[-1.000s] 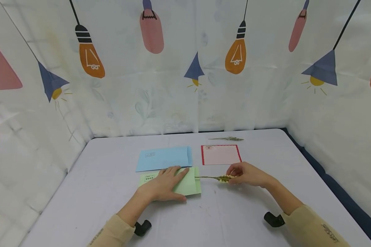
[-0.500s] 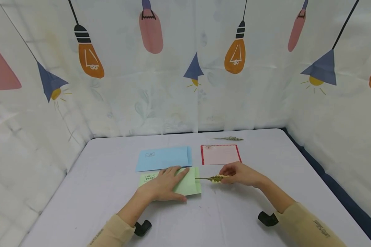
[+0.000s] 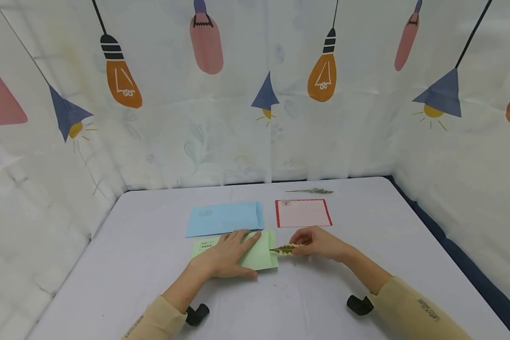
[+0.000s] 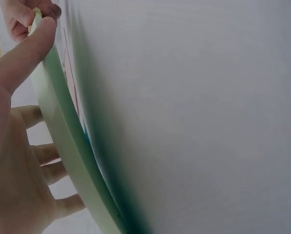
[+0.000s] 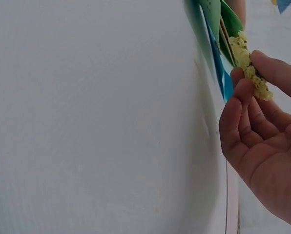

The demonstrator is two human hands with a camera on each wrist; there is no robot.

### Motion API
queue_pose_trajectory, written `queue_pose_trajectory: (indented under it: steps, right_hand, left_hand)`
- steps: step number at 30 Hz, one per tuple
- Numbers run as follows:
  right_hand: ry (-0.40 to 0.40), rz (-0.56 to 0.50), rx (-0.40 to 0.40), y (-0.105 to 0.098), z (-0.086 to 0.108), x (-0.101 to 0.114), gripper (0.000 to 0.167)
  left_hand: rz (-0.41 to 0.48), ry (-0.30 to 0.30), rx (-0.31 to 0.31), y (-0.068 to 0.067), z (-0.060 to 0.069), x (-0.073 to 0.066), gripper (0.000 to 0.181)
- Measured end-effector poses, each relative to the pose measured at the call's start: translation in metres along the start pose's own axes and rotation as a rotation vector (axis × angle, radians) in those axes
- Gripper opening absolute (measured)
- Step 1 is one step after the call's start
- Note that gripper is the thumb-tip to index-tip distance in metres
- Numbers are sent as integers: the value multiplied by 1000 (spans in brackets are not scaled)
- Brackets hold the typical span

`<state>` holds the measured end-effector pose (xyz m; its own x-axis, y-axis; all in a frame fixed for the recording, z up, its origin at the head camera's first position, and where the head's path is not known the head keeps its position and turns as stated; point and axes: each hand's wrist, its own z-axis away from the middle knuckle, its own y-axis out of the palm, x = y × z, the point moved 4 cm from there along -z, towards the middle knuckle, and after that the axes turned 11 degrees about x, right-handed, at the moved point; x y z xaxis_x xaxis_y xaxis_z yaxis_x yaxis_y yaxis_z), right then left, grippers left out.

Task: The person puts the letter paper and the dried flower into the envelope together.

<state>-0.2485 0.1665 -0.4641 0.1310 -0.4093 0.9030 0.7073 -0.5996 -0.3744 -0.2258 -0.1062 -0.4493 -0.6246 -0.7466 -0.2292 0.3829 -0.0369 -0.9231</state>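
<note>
A light green envelope [image 3: 255,255] lies on the table with its right end open. My left hand [image 3: 227,257] rests across it, fingers spread and straight; in the left wrist view the thumb [image 4: 26,58] lies along the envelope's near side. My right hand [image 3: 318,245] pinches a sprig of dried pale-yellow flowers [image 3: 282,249] between thumb and fingertips. The sprig's stem runs into the envelope's open end, where its far part is hidden. In the right wrist view the yellow blossoms [image 5: 245,58] show just outside the green opening.
Behind the green envelope lies a blue envelope [image 3: 223,219]. A pink card with a red border [image 3: 303,214] lies to its right. Farther back is another dried sprig [image 3: 314,191]. The white table [image 3: 123,264] is bounded by patterned curtains.
My right hand has moved left with the flower sprig, and more of the stem is inside the green envelope. My left hand has stayed in place on the envelope.
</note>
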Motion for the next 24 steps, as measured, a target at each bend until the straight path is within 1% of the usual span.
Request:
queue_pose_trajectory:
  steps: [3,7,12,16,24]
  right_hand:
    - [-9,-19,-1,6,-6,1,25]
    - [-7,-68,-7,12,-14,1,25]
    - [-18,-87,-41,16,-22,3,24]
    - [-27,-89,-59,18,-25,5,24]
    - [-32,-130,-56,21,-24,6,23]
  left_hand:
    - [-1,-9,3,1,1,0,106]
    - [5,-13,8,2,2,0,106]
    - [7,-16,6,2,4,0,106]
    - [13,-23,6,2,3,1,107]
    - [-1,-27,10,1,2,2,106]
